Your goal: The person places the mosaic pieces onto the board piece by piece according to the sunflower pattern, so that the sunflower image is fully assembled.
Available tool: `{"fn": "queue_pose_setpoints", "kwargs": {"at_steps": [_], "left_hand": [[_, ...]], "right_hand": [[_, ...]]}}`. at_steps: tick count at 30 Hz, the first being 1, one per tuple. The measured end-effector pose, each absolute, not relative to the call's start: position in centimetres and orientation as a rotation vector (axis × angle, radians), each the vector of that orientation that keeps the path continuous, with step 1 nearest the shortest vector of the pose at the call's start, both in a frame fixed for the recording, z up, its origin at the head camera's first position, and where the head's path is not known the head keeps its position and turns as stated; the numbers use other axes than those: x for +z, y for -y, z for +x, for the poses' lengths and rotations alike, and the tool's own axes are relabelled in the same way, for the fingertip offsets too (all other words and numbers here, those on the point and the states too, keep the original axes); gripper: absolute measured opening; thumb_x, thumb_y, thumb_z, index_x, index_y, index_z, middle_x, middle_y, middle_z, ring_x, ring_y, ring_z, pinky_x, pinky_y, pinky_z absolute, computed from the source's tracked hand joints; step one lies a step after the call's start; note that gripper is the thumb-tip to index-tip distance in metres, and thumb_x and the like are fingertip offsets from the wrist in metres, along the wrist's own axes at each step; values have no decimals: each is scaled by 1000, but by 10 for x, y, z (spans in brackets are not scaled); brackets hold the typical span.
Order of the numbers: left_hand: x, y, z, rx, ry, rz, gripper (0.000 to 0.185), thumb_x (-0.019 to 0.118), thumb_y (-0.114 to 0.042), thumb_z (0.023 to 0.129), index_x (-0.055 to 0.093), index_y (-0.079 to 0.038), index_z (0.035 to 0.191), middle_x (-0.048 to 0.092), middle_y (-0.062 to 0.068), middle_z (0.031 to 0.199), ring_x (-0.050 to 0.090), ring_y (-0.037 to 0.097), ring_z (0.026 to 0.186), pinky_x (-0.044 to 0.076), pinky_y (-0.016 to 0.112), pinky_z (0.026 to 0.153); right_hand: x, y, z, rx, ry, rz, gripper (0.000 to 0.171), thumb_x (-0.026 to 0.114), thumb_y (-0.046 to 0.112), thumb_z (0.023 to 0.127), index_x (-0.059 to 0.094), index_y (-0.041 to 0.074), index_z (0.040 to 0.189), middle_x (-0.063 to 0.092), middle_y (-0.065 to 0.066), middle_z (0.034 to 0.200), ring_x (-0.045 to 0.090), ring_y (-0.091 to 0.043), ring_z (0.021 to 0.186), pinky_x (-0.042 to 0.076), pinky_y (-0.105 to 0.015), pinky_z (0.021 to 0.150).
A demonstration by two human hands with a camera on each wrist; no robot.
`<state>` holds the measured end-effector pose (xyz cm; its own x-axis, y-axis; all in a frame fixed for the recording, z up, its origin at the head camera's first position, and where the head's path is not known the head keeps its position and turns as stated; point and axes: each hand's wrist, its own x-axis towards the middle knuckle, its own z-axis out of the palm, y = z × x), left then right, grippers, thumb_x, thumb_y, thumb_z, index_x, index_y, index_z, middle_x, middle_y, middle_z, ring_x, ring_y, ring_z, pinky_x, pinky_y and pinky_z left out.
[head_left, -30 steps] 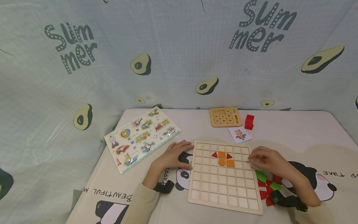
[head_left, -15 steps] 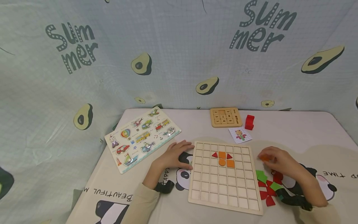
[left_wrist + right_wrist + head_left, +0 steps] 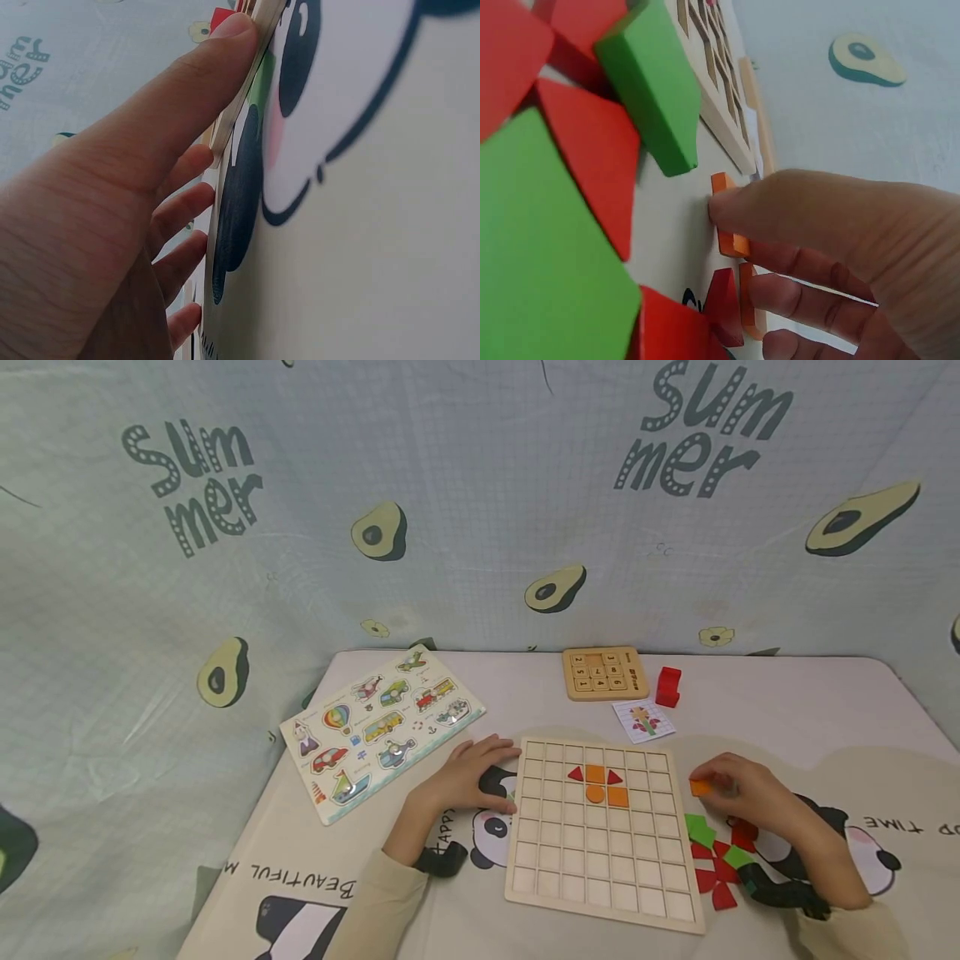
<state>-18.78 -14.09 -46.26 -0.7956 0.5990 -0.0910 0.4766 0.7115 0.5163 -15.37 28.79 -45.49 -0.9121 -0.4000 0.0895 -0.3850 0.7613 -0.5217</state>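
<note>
A square wooden grid board (image 3: 570, 843) lies on the table. In its upper rows sit an orange square (image 3: 595, 774) flanked by two red triangles (image 3: 575, 774), with an orange circle (image 3: 595, 793) and another orange square (image 3: 618, 797) below. My left hand (image 3: 472, 777) rests at the board's left edge, fingers and thumb spread against the rim. Right of the board, my right hand (image 3: 738, 789) pinches an orange block (image 3: 731, 217) between thumb and fingers. A second orange piece (image 3: 751, 300) stands by the lower fingers in the right wrist view.
Loose green (image 3: 699, 831) and red pieces (image 3: 723, 896) lie between the board and my right wrist. Behind the board are a small pattern card (image 3: 643, 720), a number puzzle (image 3: 604, 674) and a red block (image 3: 668, 687). A vehicle picture puzzle (image 3: 382, 735) lies at the left.
My right hand has moved from the board's right edge a little to the right, and the orange block now shows at its fingertips. The left hand and the board have stayed put.
</note>
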Motion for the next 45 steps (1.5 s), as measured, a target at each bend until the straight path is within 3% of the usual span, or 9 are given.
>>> {"fn": "queue_pose_setpoints", "kwargs": {"at_steps": [15, 27, 45], "left_hand": [[-462, 141, -188, 699, -2667, 851, 83, 80, -47, 77, 44, -19, 147, 34, 4, 156, 20, 25, 148, 9, 49, 120], [-463, 141, -189, 704, -2666, 848, 83, 80, -47, 76, 44, -19, 146, 35, 3, 156, 21, 25, 148, 9, 50, 120], [-460, 141, -187, 699, -2668, 847, 83, 80, -47, 77, 44, -19, 147, 35, 4, 156, 21, 25, 148, 9, 49, 120]], "right_hand": [[-454, -282, -152, -836, -2914, -634, 31, 79, 2, 74, 68, 2, 103, 59, 0, 89, 43, -9, 75, 45, -21, 59], [-444, -275, -149, -890, -2891, -706, 33, 82, 5, 74, 67, 1, 103, 58, 4, 86, 46, -4, 72, 49, -20, 60], [-439, -239, -145, -1031, -2707, -822, 30, 80, 14, 79, 69, 5, 105, 62, 5, 95, 51, -4, 79, 51, -20, 66]]}}
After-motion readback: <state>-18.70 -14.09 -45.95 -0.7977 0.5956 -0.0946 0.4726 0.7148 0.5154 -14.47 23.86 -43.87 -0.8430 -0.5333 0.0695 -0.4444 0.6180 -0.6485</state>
